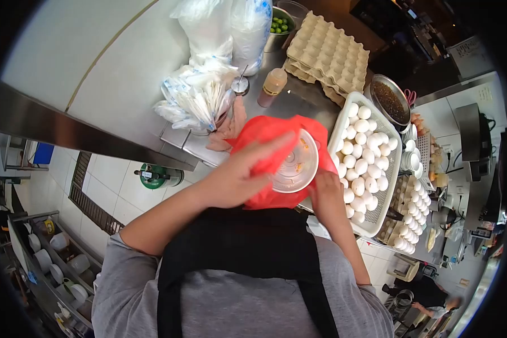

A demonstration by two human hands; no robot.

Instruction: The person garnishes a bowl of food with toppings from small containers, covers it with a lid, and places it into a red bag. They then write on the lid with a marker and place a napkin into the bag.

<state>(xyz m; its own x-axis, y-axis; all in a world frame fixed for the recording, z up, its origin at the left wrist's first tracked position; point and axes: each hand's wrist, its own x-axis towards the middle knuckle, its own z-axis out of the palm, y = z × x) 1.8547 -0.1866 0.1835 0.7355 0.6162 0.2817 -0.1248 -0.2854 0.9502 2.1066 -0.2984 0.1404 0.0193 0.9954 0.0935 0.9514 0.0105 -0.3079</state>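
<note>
A round clear plastic container (304,176) with small orange-yellow bits showing on it sits on a spread red plastic bag (257,129) at the counter's near edge. My left hand (239,176) passes over the bag's left side, its fingers stretched out and apart, blurred by motion, the fingertips over the container's edge. On the other side my right hand (327,194) is closed at the bag's right edge, close beside the container; its fingertips are slightly blurred. A squeeze bottle (272,87) with a pinkish liquid stands beyond the bag.
A white basket (383,217) of eggs stands at the right. Behind it are stacked egg trays (327,49) and a bowl of dark grains (390,98). Bundled plastic bags (200,93) and a pot of green limes (280,25) lie left and back. Another person (419,296) is far off.
</note>
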